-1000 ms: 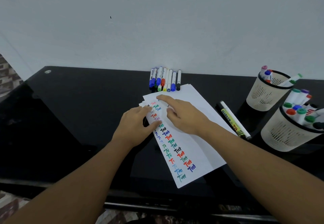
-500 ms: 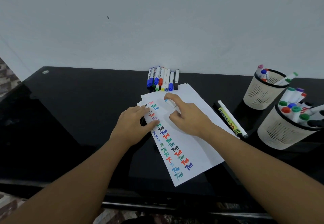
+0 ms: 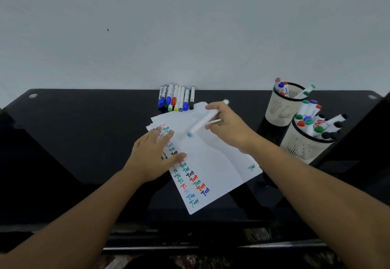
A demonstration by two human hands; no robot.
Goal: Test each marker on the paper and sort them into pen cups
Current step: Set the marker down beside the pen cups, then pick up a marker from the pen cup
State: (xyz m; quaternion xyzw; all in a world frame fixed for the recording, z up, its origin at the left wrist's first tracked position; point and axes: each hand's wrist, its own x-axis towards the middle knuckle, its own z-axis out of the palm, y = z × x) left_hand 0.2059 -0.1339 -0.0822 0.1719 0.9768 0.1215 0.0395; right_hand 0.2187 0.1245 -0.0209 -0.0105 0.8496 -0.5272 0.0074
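Above paper (image 3: 211, 163), right hand (image 3: 230, 125) grips marker (image 3: 203, 121).

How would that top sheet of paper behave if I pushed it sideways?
The top sheet would probably slide easily, since it lies on other loose sheets. It looks thin, so it may buckle. The left hand pressing flat on it likely pins it.
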